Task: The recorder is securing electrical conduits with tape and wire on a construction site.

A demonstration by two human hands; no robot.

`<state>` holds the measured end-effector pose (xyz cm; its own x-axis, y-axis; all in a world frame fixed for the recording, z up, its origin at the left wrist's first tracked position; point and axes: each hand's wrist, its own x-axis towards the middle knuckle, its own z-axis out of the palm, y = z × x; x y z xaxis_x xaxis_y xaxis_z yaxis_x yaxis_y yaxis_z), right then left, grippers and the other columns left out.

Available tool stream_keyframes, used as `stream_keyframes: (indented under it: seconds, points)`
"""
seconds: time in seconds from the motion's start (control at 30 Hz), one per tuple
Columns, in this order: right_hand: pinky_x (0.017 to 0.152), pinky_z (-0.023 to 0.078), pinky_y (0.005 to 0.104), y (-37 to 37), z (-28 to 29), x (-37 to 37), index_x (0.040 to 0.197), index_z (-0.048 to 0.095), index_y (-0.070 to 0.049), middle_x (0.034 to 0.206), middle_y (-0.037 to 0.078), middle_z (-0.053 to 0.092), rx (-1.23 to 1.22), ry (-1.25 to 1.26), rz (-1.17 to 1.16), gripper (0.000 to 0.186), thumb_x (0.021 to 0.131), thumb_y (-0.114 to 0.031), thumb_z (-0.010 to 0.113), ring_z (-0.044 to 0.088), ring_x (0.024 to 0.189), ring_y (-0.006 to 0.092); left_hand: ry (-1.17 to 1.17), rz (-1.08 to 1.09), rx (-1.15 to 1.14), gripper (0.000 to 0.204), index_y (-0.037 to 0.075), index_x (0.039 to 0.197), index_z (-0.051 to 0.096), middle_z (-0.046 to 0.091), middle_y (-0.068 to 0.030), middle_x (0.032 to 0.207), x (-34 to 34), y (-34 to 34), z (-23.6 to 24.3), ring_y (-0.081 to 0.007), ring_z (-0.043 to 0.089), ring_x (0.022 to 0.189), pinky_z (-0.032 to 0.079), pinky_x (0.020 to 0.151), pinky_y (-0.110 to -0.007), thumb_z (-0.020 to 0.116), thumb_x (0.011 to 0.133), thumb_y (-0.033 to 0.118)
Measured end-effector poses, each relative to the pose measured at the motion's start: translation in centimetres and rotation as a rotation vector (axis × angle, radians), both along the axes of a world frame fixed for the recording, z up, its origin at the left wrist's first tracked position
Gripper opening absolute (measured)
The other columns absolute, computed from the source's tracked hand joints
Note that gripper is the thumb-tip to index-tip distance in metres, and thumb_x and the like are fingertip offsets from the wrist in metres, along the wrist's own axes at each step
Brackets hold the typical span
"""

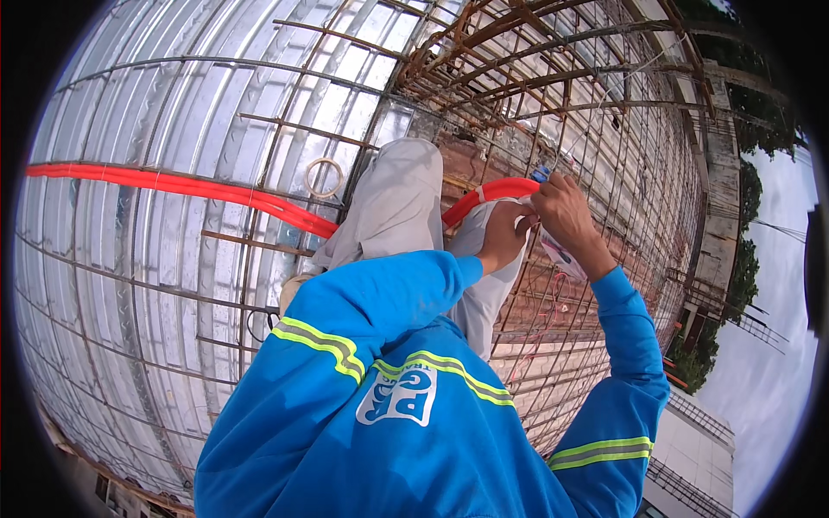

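Observation:
Red-orange conduits (259, 200) run from the left, pass behind my bent leg and come out again as a curved end (496, 192) by my hands. A small blue piece (541, 174) shows at that end, beside the fingers of my right hand (566, 211). Those fingers are curled in, and what they grip is hidden. Just below the conduit end, my left hand (503, 235) has thumb and fingers pinched close to the right one; I cannot make out what is between them. A clear plastic bag (560, 255) with something pinkish hangs under my right hand.
A pale tape-like ring (324, 178) lies left of my knee. Rusty rebar mesh (319, 82) covers the ribbed metal decking (164, 129). Thicker rebar (518, 43) crosses at the top. A concrete column (718, 198) stands at the right.

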<state>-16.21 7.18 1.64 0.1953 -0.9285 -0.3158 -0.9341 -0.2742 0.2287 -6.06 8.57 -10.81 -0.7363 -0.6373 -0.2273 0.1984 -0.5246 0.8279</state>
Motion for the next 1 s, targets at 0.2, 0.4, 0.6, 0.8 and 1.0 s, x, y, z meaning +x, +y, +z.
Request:
stream_keyframes:
  seconds: [0.2, 0.4, 0.6, 0.8, 1.0]
  points:
    - [0.075, 0.037, 0.0344, -0.1, 0.0, 1.1, 0.068, 0.063, -0.008, 0.079, 0.005, 0.052, -0.045, 0.057, 0.078, 0.016, 0.068, -0.024, 0.064, 0.048, 0.085, 0.0223, -0.152, 0.471, -0.753, 0.009, 0.006, 0.085, 0.061, 0.059, -0.0069, 0.098, 0.6, -1.3, 0.0, -0.0276, 0.050, 0.101, 0.024, 0.098, -0.046, 0.059, 0.078, 0.001]
    - [0.074, 0.037, 0.0367, 0.2, 0.8, 0.4, 0.073, 0.065, -0.007, 0.083, 0.007, 0.050, 0.020, 0.023, -0.090, 0.008, 0.070, -0.015, 0.064, 0.048, 0.084, 0.0242, 0.028, 0.094, -0.379, 0.004, 0.003, 0.085, 0.062, 0.063, -0.0062, 0.081, -0.4, -1.6, -1.0, -0.0191, 0.060, 0.078, 0.044, 0.075, -0.034, 0.061, 0.082, 0.005]
    - [0.070, 0.047, 0.0322, 5.0, 1.2, 8.3, 0.106, 0.062, 0.001, 0.106, 0.015, 0.058, -0.216, -0.551, -0.983, 0.024, 0.085, -0.010, 0.058, 0.059, 0.090, 0.0193, 0.198, 0.029, 0.032, 0.017, -0.001, 0.089, 0.065, 0.067, -0.0042, 0.078, -1.1, -2.9, -2.5, -0.0067, 0.056, 0.070, 0.045, 0.062, -0.026, 0.061, 0.088, 0.015]
    - [0.079, 0.050, 0.0305, 8.1, -8.9, 7.9, 0.120, 0.048, 0.013, 0.110, 0.019, 0.058, -0.809, -1.421, -1.450, 0.043, 0.095, -0.021, 0.050, 0.061, 0.093, 0.0216, 0.103, -0.193, 0.121, 0.018, -0.003, 0.091, 0.065, 0.067, -0.0050, 0.079, 0.2, -4.0, -0.3, -0.0078, 0.059, 0.072, 0.047, 0.063, -0.026, 0.061, 0.088, 0.014]
    - [0.073, 0.050, 0.0253, 5.4, -12.5, 7.7, 0.113, 0.054, 0.009, 0.098, 0.010, 0.061, -1.358, -1.711, -1.448, 0.036, 0.090, -0.017, 0.061, 0.058, 0.081, 0.0131, 0.085, -0.034, -0.302, 0.015, -0.004, 0.090, 0.064, 0.067, -0.0079, 0.078, -0.1, -4.4, -1.6, -0.0098, 0.060, 0.068, 0.047, 0.058, -0.026, 0.063, 0.086, 0.011]
